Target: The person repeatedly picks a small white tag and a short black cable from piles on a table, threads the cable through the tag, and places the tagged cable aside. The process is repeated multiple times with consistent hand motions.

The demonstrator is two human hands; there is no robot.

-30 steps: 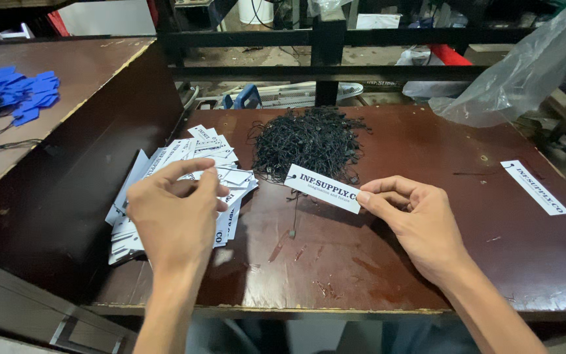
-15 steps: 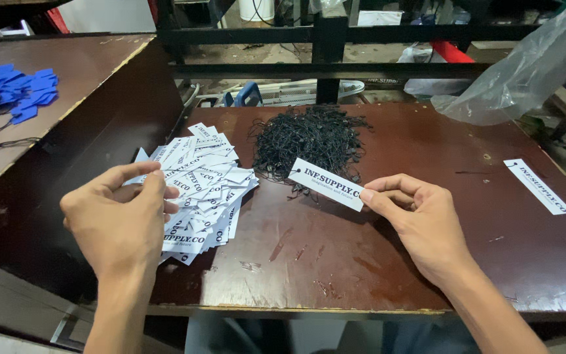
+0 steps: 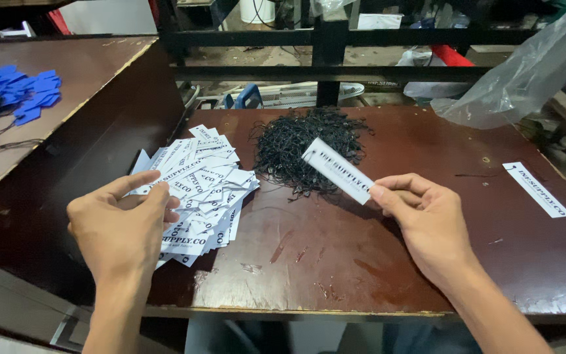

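A long white paper tag [image 3: 337, 170] with dark print was held tilted above the surface's middle; a fanned heap of similar tags [image 3: 203, 183] lay near its left edge.

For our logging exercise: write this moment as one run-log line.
left hand: on white tag pile | right hand: holds one white tag | black string heap: untouched | table

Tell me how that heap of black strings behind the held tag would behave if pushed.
The heap of black strings looks loose and tangled, so it would probably drag as a floppy clump, shedding strays. It seems very light. Thin loops at its edge may snag the white tag held by the right hand.
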